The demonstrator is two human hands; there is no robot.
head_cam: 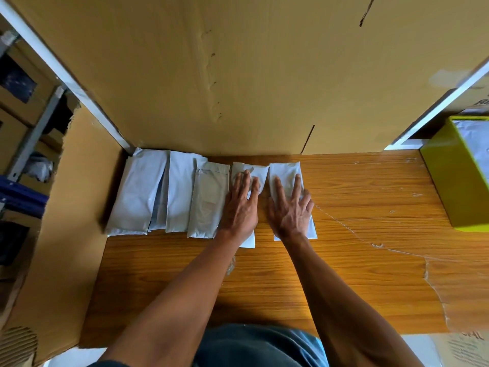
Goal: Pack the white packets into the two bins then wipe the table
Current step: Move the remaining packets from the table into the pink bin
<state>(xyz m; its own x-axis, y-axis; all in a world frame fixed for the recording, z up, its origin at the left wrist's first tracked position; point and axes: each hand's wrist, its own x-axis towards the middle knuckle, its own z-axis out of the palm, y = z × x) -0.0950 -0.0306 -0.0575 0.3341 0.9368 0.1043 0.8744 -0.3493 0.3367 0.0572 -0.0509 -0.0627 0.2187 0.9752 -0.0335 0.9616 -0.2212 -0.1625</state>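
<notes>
Several white packets lie side by side in a row at the back left of the wooden table (357, 207). My left hand (242, 205) lies flat with straight fingers on one packet (260, 172). Right beside it, my right hand (289, 207) presses flat on the rightmost packet (284, 169). Further left lie a greyish packet (207, 200), a white one (180, 192) and a large one (137, 194) at the row's end. A yellow-green bin (449, 186) stands at the table's right edge with white packets inside.
A tall cardboard sheet (238, 75) forms a wall behind the table. Another cardboard panel (71, 221) closes the left side. Shelves with boxes (23, 102) stand beyond it. Torn clear film (428, 274) clings to the tabletop at the right.
</notes>
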